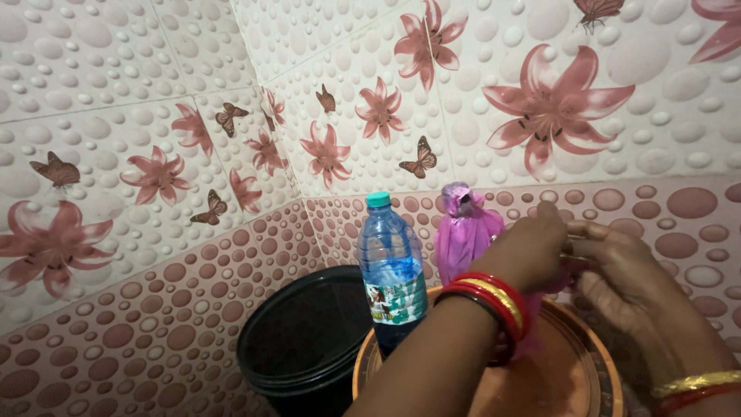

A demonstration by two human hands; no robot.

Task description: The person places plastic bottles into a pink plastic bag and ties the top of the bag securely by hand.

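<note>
Clear blue plastic bottle (pixel 391 266) with teal cap stands upright on the orange tray's (pixel 594 363) left edge. Its wrap-around label (pixel 396 300) is white, green and dark, at mid-body. Just right of it: knotted pink plastic bag (pixel 461 230).

Corner layout: bin, lidded container, bottle, tied bag, both hands.

The bin (pixel 305 340) stands on the left, in the corner where the two tiled walls (pixel 139 154) meet. Just right of it, touching or nearly so, sits the round lid (pixel 575 371). The plastic bottle (pixel 392 274) stands upright on the lid's left edge. The tied bag (pixel 463 232) stands behind and right of the bottle, on the lid. The left hand (pixel 529 251) is at the bag's right side; the right hand (pixel 625 278) lies just right of it, fingertips meeting above the lid.
</note>
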